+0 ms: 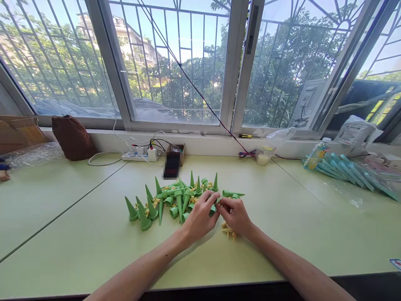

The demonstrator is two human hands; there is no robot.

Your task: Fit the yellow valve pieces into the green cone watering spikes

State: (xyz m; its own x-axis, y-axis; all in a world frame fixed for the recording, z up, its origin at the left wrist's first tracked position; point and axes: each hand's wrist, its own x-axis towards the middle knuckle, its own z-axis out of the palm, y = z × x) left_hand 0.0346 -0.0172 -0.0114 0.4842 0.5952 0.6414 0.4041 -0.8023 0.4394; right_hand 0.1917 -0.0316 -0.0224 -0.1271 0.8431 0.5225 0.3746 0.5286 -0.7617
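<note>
My left hand [202,214] is closed around a green plastic plant-watering spike [213,209], mostly hidden by the fingers. Touching it from the right, my right hand [235,214] has its thumb and fingers pinched at the spike's end; whatever small piece they grip is hidden. Left of and behind the hands spreads a pile of hollow green spikes [179,202], some standing point up, others on their sides. Small yellow plastic valves [153,203] are mixed among them. Just below my right hand lies another little group of yellow valves [228,230].
Along the back of the pale green table [94,242] are a brown pouch [73,138], a power strip [140,156], a small cardboard box [178,152] and a clear container [263,155]. Teal packets [351,172] and a bottle [317,154] lie at right. Windows rise behind.
</note>
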